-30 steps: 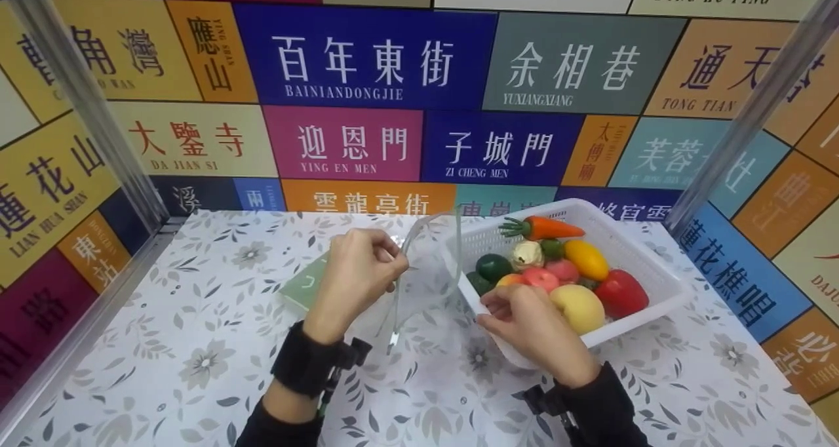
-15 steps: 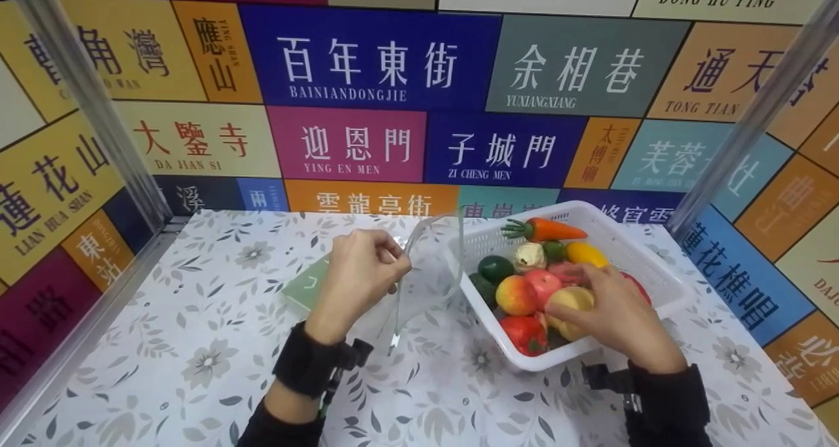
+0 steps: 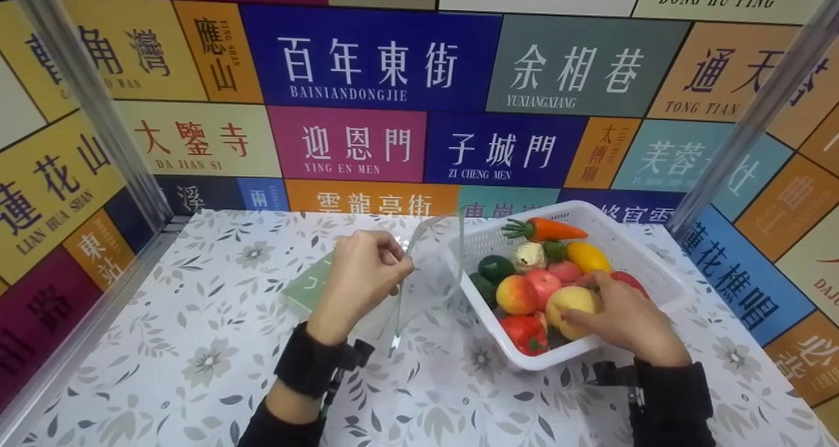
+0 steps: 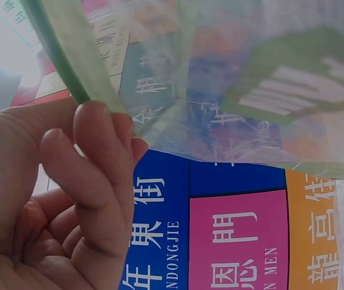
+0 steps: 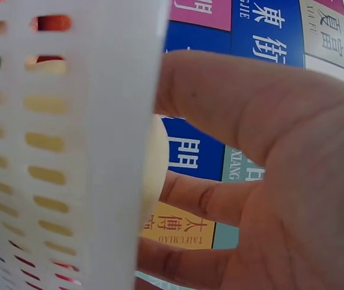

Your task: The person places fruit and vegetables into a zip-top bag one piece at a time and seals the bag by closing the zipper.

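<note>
My left hand point(image 3: 360, 270) pinches the rim of a clear plastic bag point(image 3: 429, 263) between thumb and fingers, holding its mouth up. A green print point(image 4: 298, 78) shows on the bag in the left wrist view. Inside the white basket point(image 3: 662, 290), the thumb and fingers of my right hand point(image 3: 632, 319) lie round opposite sides of a round pale yellow fruit point(image 3: 569, 310). Seen from the right wrist, the basket wall point(image 5: 123, 145) hides the fingertips and most of that fruit point(image 5: 156, 160).
Around the fruit lie a carrot point(image 3: 554, 229), a red-yellow peach point(image 3: 516, 296), a red bell pepper point(image 3: 526, 334), a yellow oval fruit point(image 3: 586, 258) and dark green produce point(image 3: 496, 268). Behind the flowered tabletop point(image 3: 216, 381) rises a lettered wall point(image 3: 367, 54).
My right hand has moved from the basket's near left edge across to the pale yellow fruit and closed round it. The peach and red bell pepper are now uncovered. The left hand stays put.
</note>
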